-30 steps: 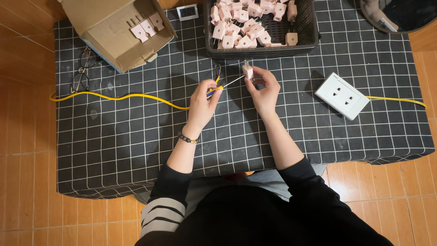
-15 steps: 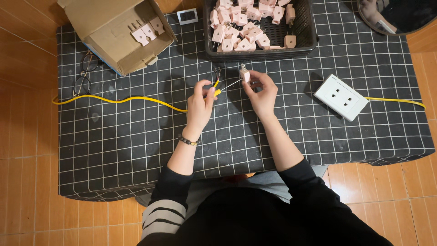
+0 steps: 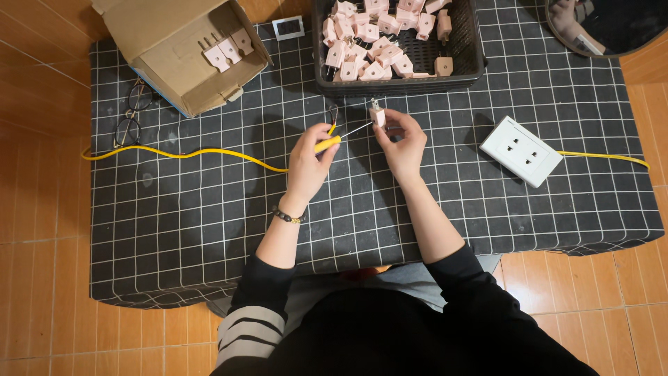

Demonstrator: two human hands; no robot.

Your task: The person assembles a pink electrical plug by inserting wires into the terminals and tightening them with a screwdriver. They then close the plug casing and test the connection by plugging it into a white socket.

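Note:
My left hand [image 3: 309, 161] grips a yellow-handled screwdriver [image 3: 327, 143]; its thin metal shaft points right, up to a small pink plug [image 3: 378, 113]. My right hand [image 3: 402, 143] holds that plug upright, prongs up, between fingers and thumb. Both hands hover over the black grid-patterned tablecloth [image 3: 209, 209], just in front of a black basket [image 3: 396, 82] that holds several more pink plugs [image 3: 369, 42].
An open cardboard box [image 3: 181, 52] with a few pink plugs lies at the far left. Eyeglasses [image 3: 132, 111] rest beside it. A yellow cable [image 3: 188, 153] crosses the cloth to a white socket block [image 3: 520, 150]. A round dark object [image 3: 612, 24] sits far right.
Both hands with screwdriver and plug have shifted slightly; the plug now sits more upright with the screwdriver tip at its side.

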